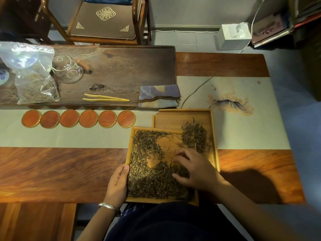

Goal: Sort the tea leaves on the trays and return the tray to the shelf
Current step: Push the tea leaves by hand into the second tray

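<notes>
Right hand [194,171], fingers spread and relaxed, resting on loose tea leaves [151,178] in the near tray [129,150]; left hand [118,181] grips that tray's left rim, thumb over the edge. Near tray overlaps a second wooden tray [214,129] just behind, holding a smaller heap of leaves at its right side. Both sit on a wooden table [60,167] with a pale runner [69,136]. Beyond: six round coasters [79,118] in a row, bamboo tongs [106,98], a folded cloth [159,96], a dark tea board [130,66] carrying a glass pot [69,72] and a plastic bag [29,73]. Chair [104,21] on grey floor behind.
</notes>
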Available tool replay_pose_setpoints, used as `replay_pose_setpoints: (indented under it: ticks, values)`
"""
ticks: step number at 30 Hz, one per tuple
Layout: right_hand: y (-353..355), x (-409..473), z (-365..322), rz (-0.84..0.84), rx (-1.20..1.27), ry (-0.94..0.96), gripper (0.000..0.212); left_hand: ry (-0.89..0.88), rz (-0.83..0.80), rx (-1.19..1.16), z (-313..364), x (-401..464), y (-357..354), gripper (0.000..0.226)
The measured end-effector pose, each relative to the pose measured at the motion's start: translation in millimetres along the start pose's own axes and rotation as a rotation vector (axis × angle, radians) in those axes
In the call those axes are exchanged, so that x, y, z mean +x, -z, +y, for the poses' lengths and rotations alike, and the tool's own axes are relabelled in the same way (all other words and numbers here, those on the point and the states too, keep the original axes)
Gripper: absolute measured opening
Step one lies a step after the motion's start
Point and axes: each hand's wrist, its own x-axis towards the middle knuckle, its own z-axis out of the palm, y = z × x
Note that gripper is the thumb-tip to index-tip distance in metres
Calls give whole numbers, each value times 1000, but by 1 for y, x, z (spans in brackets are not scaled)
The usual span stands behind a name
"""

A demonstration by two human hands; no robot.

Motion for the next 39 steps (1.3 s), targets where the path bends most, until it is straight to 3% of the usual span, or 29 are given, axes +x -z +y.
replay_pose_setpoints:
  ticks: [9, 24, 31, 36, 39]
  values:
    - [-13, 5, 1, 85, -40, -27, 23, -36, -18, 15, 4, -4, 1, 27]
    - [-4, 27, 34, 223, 12, -166, 21, -26, -35, -26, 3, -2, -1, 26]
    - [5, 24, 46, 249, 96, -271, 30, -27, -30, -29, 5, -2, -2, 27]
    - [8, 29, 23, 368, 37, -222, 19, -38, -25, -37, 10, 0, -6, 27]
    - [1, 41, -6, 205, 84, -142, 32, -30, -34, -37, 12, 1, -9, 26]
